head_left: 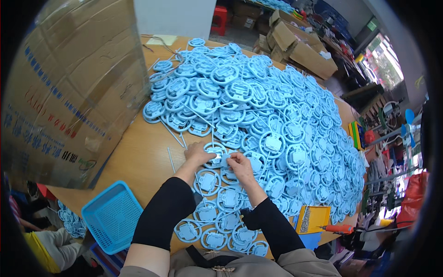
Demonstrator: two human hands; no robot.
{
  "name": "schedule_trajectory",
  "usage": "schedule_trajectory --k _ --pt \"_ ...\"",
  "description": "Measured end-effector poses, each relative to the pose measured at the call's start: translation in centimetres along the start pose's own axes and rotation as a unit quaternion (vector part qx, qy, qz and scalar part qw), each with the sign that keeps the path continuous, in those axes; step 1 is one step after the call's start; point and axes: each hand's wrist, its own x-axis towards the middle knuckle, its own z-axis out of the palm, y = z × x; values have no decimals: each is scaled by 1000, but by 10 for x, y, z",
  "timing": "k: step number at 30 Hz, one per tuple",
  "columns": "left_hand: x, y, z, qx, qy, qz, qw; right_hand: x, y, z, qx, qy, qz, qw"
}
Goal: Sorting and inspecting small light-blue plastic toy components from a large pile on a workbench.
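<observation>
My left hand [197,154] is closed on the left side of a light-blue ring-shaped plastic part [215,148], which has a long thin stem. Just to the right, the fingertips of my right hand [241,166] pinch a small flat light-blue plastic piece [225,160] at the lower right of that ring. Similar round parts [207,182] lie in loose rows below my hands, between my forearms. A large heap of the same parts [272,144] rises ahead and to the right. My fingers partly hide the ring and the small piece.
A tall cardboard box [74,101] stands at the left. Nearer is a blue plastic basket [113,217]. At the right front, a yellow tray [325,217] holds small metal pieces, beside an orange-red power screwdriver [337,229]. Another person [55,249] is at the lower left.
</observation>
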Motion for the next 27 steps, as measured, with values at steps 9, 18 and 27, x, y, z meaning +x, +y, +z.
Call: schedule_trajectory --k 9,18,27 --pt "-72 11 -6 -505 -11 40 862 -44 -8 8 306 -21 146 940" --pt "-151 -6 6 -484 25 73 871 -101 8 25 71 -67 48 994" --pt "-186 17 4 -496 -5 86 864 -127 -21 -10 225 -157 102 956"
